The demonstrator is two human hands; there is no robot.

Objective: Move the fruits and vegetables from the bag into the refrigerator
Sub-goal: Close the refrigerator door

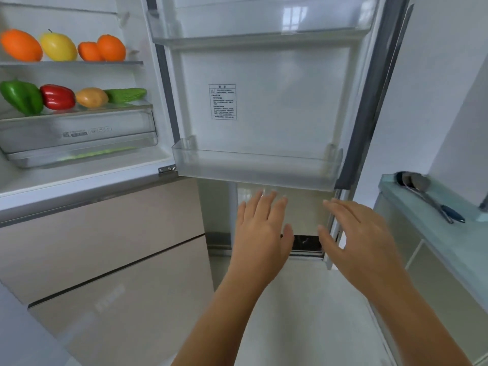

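Left grip (260, 225), right grip (361, 233): wide, empty, below door (277, 101). Risk: slamming may jolt cucumber (126, 95) off shelf (79, 113) edge.

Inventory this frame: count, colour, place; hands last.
round orange fruits: 3, orange, upper fridge shelf
yellow pear-shaped fruit: 1, yellow, upper shelf
glossy green bell pepper: 1, green, lower shelf
glossy red bell pepper: 1, red, lower shelf
oval potato: 1, tan, lower shelf
bumpy cucumber: 1, green, lower shelf
clear plastic door bins: 2, transparent, door
printed label: 1, white, door
metal ladle: 1, silver, glass counter
left hand: 1, open, below door
right hand: 1, open, below door
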